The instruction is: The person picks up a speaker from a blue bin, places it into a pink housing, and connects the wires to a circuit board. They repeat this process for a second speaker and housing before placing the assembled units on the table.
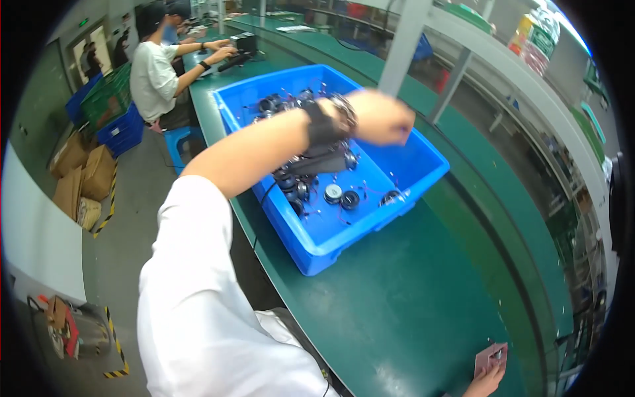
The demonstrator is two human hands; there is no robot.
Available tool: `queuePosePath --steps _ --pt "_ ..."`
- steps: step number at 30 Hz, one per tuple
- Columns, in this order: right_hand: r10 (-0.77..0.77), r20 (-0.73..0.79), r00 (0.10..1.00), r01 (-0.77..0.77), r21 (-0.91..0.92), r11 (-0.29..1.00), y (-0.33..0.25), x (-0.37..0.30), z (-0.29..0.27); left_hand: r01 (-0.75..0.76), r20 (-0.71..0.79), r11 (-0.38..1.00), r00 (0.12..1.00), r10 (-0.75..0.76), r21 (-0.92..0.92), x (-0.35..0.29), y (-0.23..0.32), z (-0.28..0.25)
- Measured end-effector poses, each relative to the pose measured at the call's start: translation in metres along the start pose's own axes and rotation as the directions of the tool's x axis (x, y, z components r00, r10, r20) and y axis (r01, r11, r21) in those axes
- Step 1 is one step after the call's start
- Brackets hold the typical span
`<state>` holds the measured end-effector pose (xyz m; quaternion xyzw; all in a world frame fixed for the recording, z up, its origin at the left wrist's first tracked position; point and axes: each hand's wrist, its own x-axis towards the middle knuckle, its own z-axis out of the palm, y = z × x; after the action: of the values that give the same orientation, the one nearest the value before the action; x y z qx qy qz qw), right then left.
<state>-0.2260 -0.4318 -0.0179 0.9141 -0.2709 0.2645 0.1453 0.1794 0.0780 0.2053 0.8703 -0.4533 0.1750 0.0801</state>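
My left arm, in a white sleeve, reaches across a large blue plastic bin (296,236) on the green workbench. At its far end my left hand (382,118) hangs over the right part of the bin; motion smears the fingers, so what they hold, if anything, is unclear. Round black parts with thin wires (349,200) lie in the bin, many of them heaped under my forearm. One round part (333,193) has a pale face. In the lower right corner, my right hand (487,382) grips a flat pinkish piece (487,358) just above the bench.
The green bench (390,298) runs away to the upper left, where a co-worker (156,79) sits with both hands at a dark object. Grey shelf posts (405,49) rise behind the bin. Cardboard boxes (98,173) and stacked crates (121,135) stand on the floor at left.
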Motion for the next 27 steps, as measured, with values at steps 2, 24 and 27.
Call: queuePosePath --steps 2,24,27 --pt "0.082 -0.046 0.996 -0.074 0.150 0.986 -0.050 0.010 -0.034 -0.057 0.520 0.982 0.853 -0.046 0.180 0.006 -0.033 0.058" --pt "-0.601 -0.017 0.799 0.353 0.822 0.446 -0.237 -0.001 -0.037 -0.062 0.939 0.990 0.329 -0.099 0.126 0.003 -0.063 0.118" --pt "-0.655 0.002 0.756 0.384 0.809 0.446 -0.235 -0.003 -0.031 0.004 0.766 1.000 0.643 -0.008 0.007 0.000 -0.075 0.088"
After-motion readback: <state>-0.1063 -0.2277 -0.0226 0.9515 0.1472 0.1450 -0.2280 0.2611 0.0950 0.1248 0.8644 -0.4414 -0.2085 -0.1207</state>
